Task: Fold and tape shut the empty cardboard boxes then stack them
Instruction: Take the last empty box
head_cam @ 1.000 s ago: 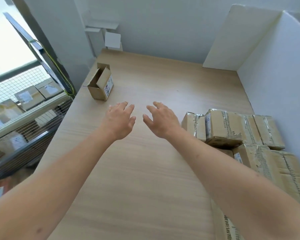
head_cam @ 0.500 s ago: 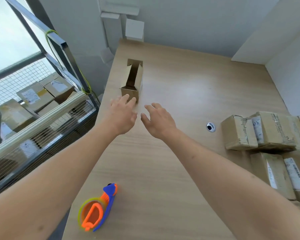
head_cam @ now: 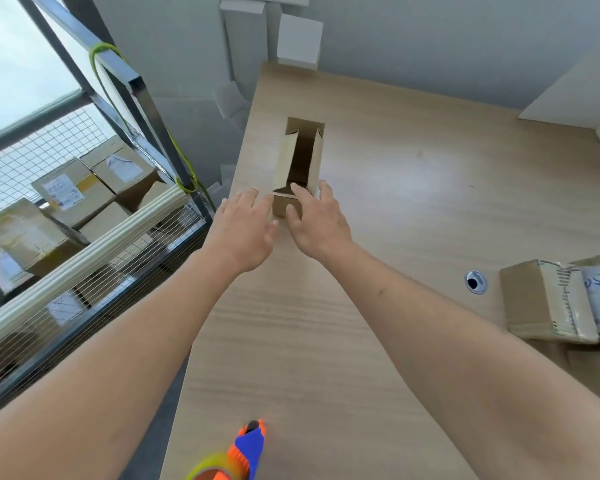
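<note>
Pale wood table [head_cam: 413, 209] by wall. Open cardboard box [head_cam: 300, 157] near left edge, flaps up. Left hand [head_cam: 245, 230], right hand [head_cam: 314, 220] flank near end, fingers spread, gripping nothing. Box likely light, thin-walled, crushable; take by side walls.

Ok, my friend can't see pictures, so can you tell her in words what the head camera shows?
Two bare hands reach an open, empty cardboard box on a wooden table: the left hand at its near left side, the right hand touching its near end. A tape dispenser lies at the near edge and taped boxes sit on the right.
</note>
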